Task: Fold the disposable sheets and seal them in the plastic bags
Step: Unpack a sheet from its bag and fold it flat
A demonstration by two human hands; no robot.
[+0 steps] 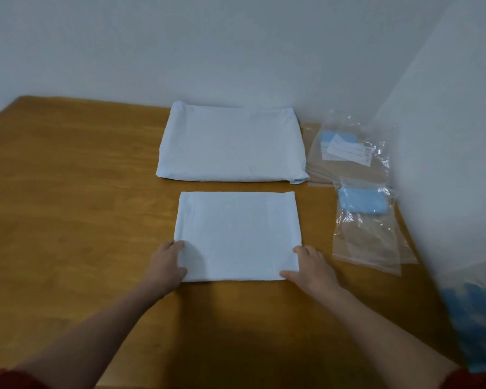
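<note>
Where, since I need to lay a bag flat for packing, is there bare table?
The widest bare wood of the table lies left of the small folded sheet and the large folded sheet. A narrow strip runs between them. The right is crowded: the far plastic bag and the near plastic bag lie beside the wall.

Small folded sheet (237, 237): pale white-blue rectangle, flat, frame centre.
Large folded sheet (232, 146): same colour, flat, just above it.
Upper plastic bag (348, 164): clear, crinkled, right of centre.
Lower plastic bag (373, 242): clear, holding a blue folded piece (361, 200).
</note>
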